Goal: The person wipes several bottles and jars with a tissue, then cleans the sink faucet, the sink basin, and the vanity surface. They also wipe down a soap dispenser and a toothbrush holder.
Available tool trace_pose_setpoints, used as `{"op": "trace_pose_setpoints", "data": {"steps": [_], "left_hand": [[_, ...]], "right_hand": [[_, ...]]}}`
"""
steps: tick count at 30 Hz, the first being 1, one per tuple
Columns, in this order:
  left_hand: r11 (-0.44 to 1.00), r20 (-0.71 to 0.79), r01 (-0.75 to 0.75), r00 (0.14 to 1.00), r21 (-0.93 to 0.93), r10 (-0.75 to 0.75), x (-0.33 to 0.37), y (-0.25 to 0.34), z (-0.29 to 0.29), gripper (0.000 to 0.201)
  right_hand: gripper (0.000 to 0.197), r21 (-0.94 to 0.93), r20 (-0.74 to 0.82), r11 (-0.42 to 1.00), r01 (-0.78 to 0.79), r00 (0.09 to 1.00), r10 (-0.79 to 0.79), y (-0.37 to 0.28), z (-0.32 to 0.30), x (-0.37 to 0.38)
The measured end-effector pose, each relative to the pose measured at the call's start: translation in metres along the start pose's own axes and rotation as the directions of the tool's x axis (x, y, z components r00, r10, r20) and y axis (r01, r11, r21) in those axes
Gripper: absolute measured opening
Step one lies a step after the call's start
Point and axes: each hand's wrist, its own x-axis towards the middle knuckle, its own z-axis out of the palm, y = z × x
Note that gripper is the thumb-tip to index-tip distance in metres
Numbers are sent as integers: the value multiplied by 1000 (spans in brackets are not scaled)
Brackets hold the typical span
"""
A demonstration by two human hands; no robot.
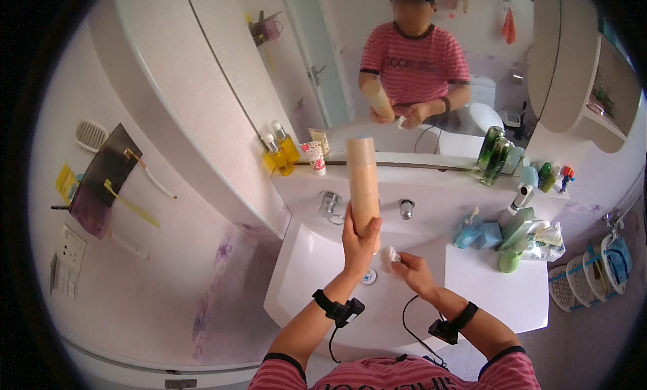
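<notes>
My left hand (360, 240) is wrapped round the lower part of a tall peach-coloured cylindrical bottle (364, 184). The bottle stands nearly upright above the sink (323, 255), with its pale top toward the mirror. Over the right side of the basin, my right hand (414, 271) pinches a crumpled white tissue (389, 258) between thumb and fingers. The tissue is close to the bottle's lower end; I cannot tell whether they touch. Below them lies the round drain (368, 276). Part of the bottle's base is hidden by my left fingers.
Behind the sink are a faucet (330, 204) and a knob (406, 208). Yellow pump bottles (278, 155), a small tube (314, 158) and green bottles (495, 161) line the ledge under the mirror (431, 137). On the right counter stand a blue cup (466, 233), a green bottle (510, 260) and a tissue pack (544, 240).
</notes>
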Motion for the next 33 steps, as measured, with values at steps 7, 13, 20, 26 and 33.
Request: {"op": "trace_pose_setpoints", "data": {"steps": [7, 13, 20, 26, 33], "left_hand": [[989, 59, -89, 994, -116, 96, 69, 15, 29, 54], [993, 123, -97, 987, -60, 104, 120, 13, 66, 53], [984, 146, -151, 980, 96, 137, 137, -19, 80, 64], [981, 134, -167, 979, 98, 153, 140, -43, 84, 64], [969, 134, -193, 976, 156, 172, 142, -57, 88, 62]], "right_hand": [[32, 246, -187, 966, 82, 982, -36, -9, -43, 1], [31, 206, -179, 978, 44, 984, -7, 5, -53, -10], [29, 270, -255, 961, 54, 967, 17, 12, -62, -21], [36, 294, -192, 956, -12, 979, 72, 20, -72, -24], [28, 331, -259, 943, 31, 964, 60, 22, -68, -24]]}}
